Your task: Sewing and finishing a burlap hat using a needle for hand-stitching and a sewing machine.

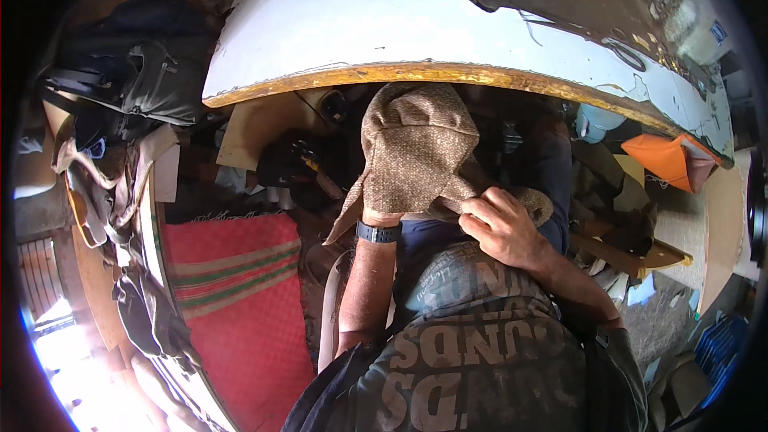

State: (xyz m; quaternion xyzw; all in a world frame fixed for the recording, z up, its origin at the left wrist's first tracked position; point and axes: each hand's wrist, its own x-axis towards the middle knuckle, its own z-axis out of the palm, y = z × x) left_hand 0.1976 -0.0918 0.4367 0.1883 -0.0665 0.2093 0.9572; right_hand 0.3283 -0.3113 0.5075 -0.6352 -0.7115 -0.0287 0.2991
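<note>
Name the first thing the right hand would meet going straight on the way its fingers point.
Most likely the brown woven cloth: the right hand points toward the picture's left, its fingertips at a fold of that cloth. Depth there is hard to judge.

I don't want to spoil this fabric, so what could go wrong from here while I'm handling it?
Your wristwatch sits right by the lower edge of the brown cloth and might catch the weave. The cloth's top looks close to the worn wooden table edge, which could snag it. Your left hand is mostly hidden by the cloth, so a loose grip there could go unnoticed.
</note>
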